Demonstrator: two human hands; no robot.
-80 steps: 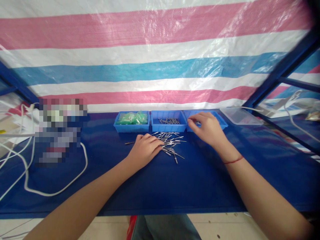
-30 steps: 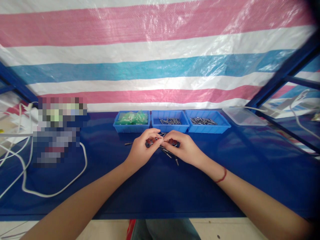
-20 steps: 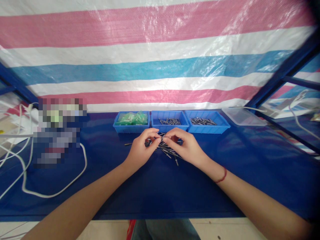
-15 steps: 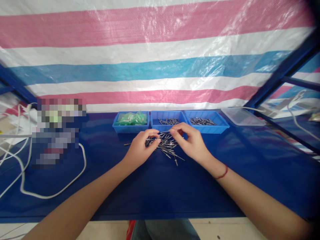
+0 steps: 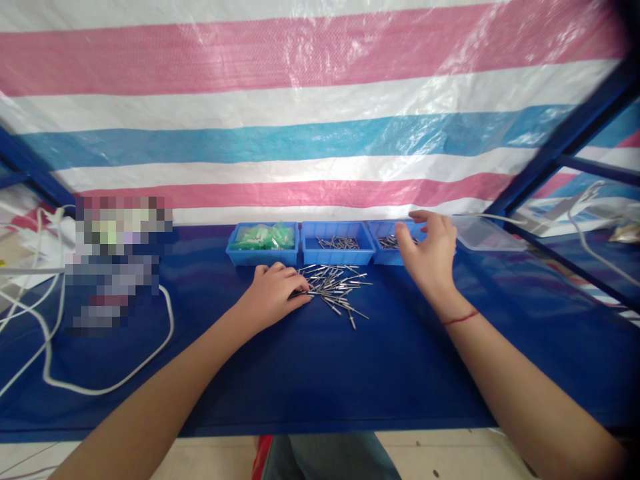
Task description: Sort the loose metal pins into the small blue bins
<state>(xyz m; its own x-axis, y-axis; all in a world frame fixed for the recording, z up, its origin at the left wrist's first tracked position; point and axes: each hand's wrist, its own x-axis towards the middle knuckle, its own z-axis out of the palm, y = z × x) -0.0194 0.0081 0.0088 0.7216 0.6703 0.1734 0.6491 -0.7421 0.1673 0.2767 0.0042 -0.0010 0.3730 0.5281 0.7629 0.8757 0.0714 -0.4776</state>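
Note:
A loose pile of silvery blind rivets (image 5: 334,285) lies on the blue tabletop. At the pile's left edge is my left hand (image 5: 273,290), thumb and fingertips closing around a rivet among the others. My right hand (image 5: 431,253) hovers over the right blue bin (image 5: 385,257), its fingers apart and nothing visible in them. More rivets lie in that bin, partly hidden behind the hand. The middle blue bin (image 5: 337,257) also holds rivets. In the left blue bin (image 5: 263,258) are green-and-clear plastic bags (image 5: 265,237).
White cables (image 5: 107,392) loop across the table's left side, beside a blurred-out patch. A clear plastic lid or tray (image 5: 493,235) lies at the back right. Behind the bins hangs a striped plastic sheet (image 5: 300,140); blue frame posts (image 5: 543,150) stand at the sides.
My right hand has moved right and away from the pile, over the right bin, and its fingers have opened. My left hand has lowered slightly leftward onto the pile's edge.

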